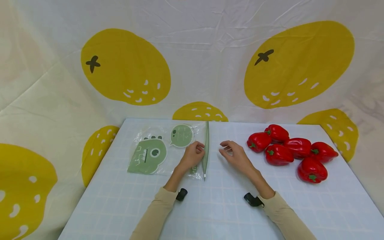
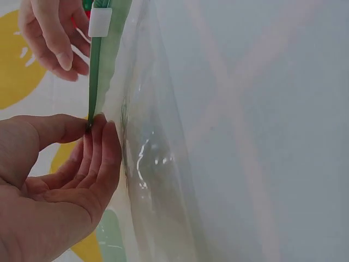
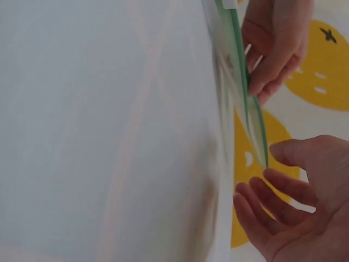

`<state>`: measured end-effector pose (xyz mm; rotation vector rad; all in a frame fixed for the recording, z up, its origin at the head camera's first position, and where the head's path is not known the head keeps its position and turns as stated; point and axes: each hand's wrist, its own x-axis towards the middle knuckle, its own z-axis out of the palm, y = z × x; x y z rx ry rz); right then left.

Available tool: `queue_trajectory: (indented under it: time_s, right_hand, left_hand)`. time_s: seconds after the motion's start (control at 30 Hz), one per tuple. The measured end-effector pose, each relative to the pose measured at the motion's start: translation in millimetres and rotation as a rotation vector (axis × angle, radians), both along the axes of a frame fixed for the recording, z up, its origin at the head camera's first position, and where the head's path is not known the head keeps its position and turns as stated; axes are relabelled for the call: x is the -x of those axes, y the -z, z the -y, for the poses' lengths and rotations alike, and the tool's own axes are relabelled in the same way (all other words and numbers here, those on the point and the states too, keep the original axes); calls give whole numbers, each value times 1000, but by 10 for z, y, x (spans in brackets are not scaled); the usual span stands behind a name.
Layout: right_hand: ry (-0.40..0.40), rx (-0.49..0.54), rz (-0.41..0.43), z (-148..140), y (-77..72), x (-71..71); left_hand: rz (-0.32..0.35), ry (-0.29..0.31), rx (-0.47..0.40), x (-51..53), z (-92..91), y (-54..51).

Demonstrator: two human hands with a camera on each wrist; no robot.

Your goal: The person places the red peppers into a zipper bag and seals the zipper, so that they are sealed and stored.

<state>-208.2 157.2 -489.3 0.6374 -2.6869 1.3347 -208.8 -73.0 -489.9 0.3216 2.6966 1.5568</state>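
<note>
A clear plastic zip bag (image 1: 172, 151) printed with a green cartoon dinosaur lies on the table, its green zip edge (image 1: 206, 146) facing right. My left hand (image 1: 193, 155) pinches that edge between thumb and fingers, plainly seen in the left wrist view. A white slider (image 2: 100, 22) sits on the green zip strip. My right hand (image 1: 236, 156) hovers just right of the bag, thumb and fingers apart with nothing between them. In the right wrist view, my right hand (image 3: 297, 202) shows loosely bent fingers beside the zip edge (image 3: 256, 117).
Several red bell peppers (image 1: 279, 154) with green stems lie grouped on the right of the pale checked table (image 1: 210, 213). Behind the table hangs a white cloth (image 1: 207, 66) with yellow fruit prints. A small black wrist camera (image 1: 252, 200) is on the right wrist.
</note>
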Motion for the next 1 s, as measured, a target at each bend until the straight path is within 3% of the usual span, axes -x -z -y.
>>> queue_trajectory:
  time_s: [0.4,0.63,0.83,1.0]
  right_hand:
    - [-20,86,132,215,-11,-8]
    - [-6,137,216,311,-13,-24]
    - [12,153,238,360,6,-36]
    - [23,175,253,374,30,-52]
  left_hand:
    - [-6,38,-83,-75,41,-15]
    - [-15,62,-68,-141,45,-18]
    - [-27,102,-52,-201,51,-20]
    - [-38,92,-47,-241,44,-32]
